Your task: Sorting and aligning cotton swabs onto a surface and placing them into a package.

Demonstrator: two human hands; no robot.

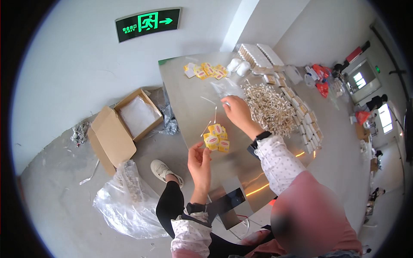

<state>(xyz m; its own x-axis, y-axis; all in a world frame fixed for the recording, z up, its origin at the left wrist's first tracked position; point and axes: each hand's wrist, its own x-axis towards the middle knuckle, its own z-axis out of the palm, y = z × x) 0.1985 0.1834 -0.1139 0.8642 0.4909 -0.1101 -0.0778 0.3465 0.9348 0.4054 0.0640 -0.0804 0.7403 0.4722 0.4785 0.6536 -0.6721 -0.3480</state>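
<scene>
Several yellow-and-white printed cards [223, 146] lie in a small cluster on the metal-topped table [185, 103]. My left hand [199, 163] is at their near left side, fingers curled, its fingertips at the edge of the nearest yellow card [211, 141]. Above and right of the cluster, my right hand [239, 112] has its fingers bent together. Whatever they may hold is hidden. Between the hands, a few loose cotton swabs [215, 115] lie beside the cards. A big heap of cotton swabs [269, 109] spreads just right of my right hand.
Rows of small packed bundles [307, 122] edge the heap. Stacked white packs [258, 58], more yellow cards [206, 71] and a clear bag [228, 87] occupy the table's far part. On the floor at left are an opened cardboard box [137, 114] and clear plastic sheeting [127, 206].
</scene>
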